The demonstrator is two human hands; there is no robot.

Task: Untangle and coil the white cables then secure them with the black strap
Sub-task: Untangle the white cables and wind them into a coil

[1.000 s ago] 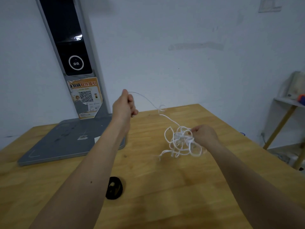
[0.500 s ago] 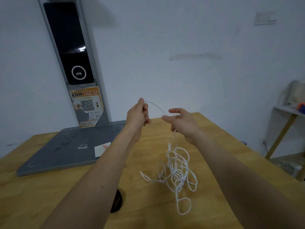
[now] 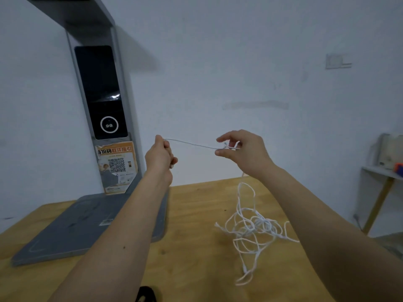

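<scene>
There were two hands, both held up in the air over the table [image 3: 196, 214]. There was one bunch of white cable [image 3: 250, 227], and how many cables made it up could not be told. There was one black strap [image 3: 145, 294], just a bit of it showing at the bottom edge, on the table near the left arm.

The left hand [image 3: 160, 156] was curled into a fist. It gripped one end of the cable at its top. The right hand [image 3: 244, 152] was half open. Its thumb and first finger [image 3: 224, 136] stuck out with a gap between them, and the other fingers were curled round the cable. A thin, straight piece of cable ran from one hand to the other.

From the right hand the cable hung down to the table. There it lay in a messy heap of loops, under the right arm. One long loop stuck out toward the near edge.

One gray stand [image 3: 87, 225] with a dark screen stood at the back left.
</scene>
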